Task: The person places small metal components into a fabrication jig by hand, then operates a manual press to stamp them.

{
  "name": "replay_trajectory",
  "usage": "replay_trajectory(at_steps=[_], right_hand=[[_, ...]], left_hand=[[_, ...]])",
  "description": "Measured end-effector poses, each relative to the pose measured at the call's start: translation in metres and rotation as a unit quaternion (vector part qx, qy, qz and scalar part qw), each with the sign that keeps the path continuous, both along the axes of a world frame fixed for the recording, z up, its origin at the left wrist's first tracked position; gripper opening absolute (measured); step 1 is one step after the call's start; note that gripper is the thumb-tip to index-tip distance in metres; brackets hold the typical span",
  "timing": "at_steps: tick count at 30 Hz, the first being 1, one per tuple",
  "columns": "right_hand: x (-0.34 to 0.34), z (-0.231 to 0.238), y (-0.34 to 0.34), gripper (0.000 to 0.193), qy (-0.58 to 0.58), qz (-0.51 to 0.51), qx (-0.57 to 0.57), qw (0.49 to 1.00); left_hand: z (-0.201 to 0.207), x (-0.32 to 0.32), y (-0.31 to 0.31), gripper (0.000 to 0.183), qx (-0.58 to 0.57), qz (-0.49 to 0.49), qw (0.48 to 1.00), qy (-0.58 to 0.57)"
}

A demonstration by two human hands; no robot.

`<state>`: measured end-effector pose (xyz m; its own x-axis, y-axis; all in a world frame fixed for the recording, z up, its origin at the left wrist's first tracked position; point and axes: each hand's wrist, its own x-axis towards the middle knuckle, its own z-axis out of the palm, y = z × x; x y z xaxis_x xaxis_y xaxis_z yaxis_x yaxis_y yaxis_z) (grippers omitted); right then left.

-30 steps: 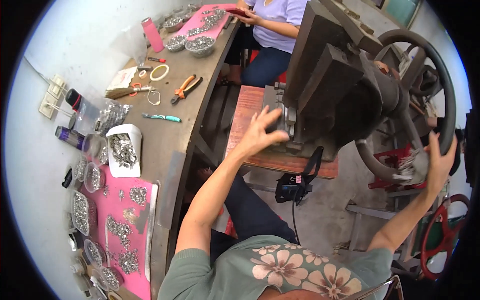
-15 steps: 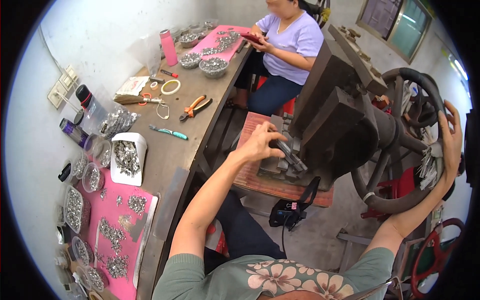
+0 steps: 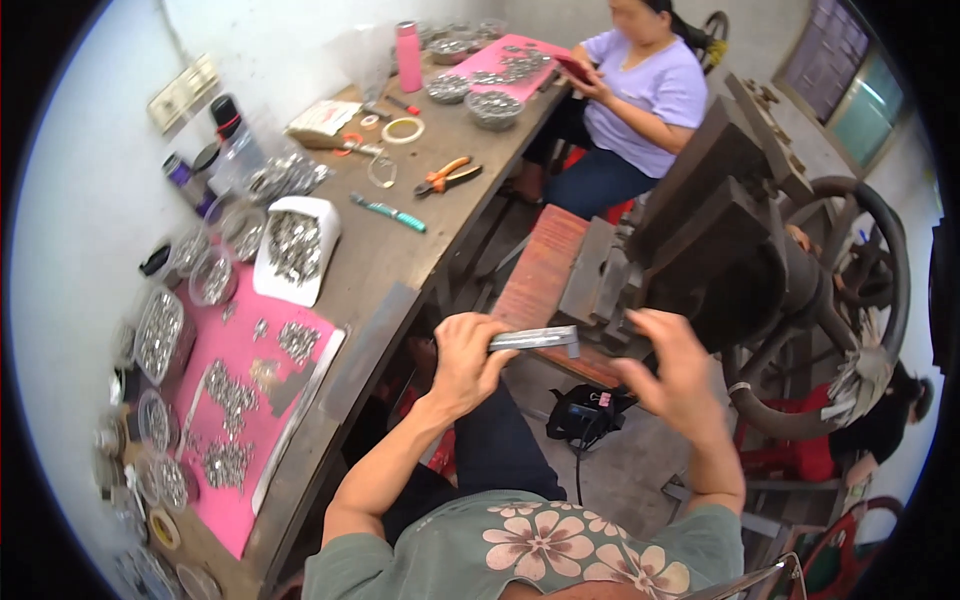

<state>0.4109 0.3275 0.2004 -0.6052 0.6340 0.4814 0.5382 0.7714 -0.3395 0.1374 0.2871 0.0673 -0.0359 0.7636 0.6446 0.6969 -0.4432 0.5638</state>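
Metal bar (image 3: 535, 339): seemed stiff, weighty; best held by ends;
Left hand (image 3: 463, 362): I gripped one end;
Right hand (image 3: 672, 376): spread, empty.

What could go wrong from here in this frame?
The gray metal bar is gripped near one end by the left hand alone, its other end free, so it might tip or slip. The open right hand appears close to the dark press, so it could perhaps knock against its metal edges.
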Motion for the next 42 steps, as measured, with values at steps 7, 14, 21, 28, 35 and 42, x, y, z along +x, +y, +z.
replay_trajectory(at_steps=[7,14,21,28,35,42], right_hand=[[-0.184,-0.102,-0.031,0.059,0.017,0.294,-0.042,0.955],[-0.289,-0.136,-0.078,0.047,0.029,0.429,-0.122,0.894],[-0.341,-0.159,-0.095,0.048,0.039,0.435,-0.086,0.896],[-0.352,-0.178,-0.094,0.061,0.052,0.420,-0.084,0.902],[-0.355,-0.188,-0.094,0.062,0.079,0.419,-0.064,0.902],[-0.355,-0.190,-0.096,0.054,0.099,0.399,-0.043,0.911]], left_hand=[[-0.006,-0.081,-0.153,0.034,-0.055,0.263,0.963,0.012],[-0.031,-0.126,-0.254,0.032,-0.108,0.390,0.914,-0.025],[-0.036,-0.154,-0.273,0.031,-0.131,0.432,0.892,-0.031],[-0.037,-0.156,-0.262,0.033,-0.118,0.502,0.856,0.041],[-0.052,-0.146,-0.251,0.033,-0.100,0.497,0.861,0.032],[-0.057,-0.120,-0.284,0.032,0.100,0.453,0.884,-0.061]])
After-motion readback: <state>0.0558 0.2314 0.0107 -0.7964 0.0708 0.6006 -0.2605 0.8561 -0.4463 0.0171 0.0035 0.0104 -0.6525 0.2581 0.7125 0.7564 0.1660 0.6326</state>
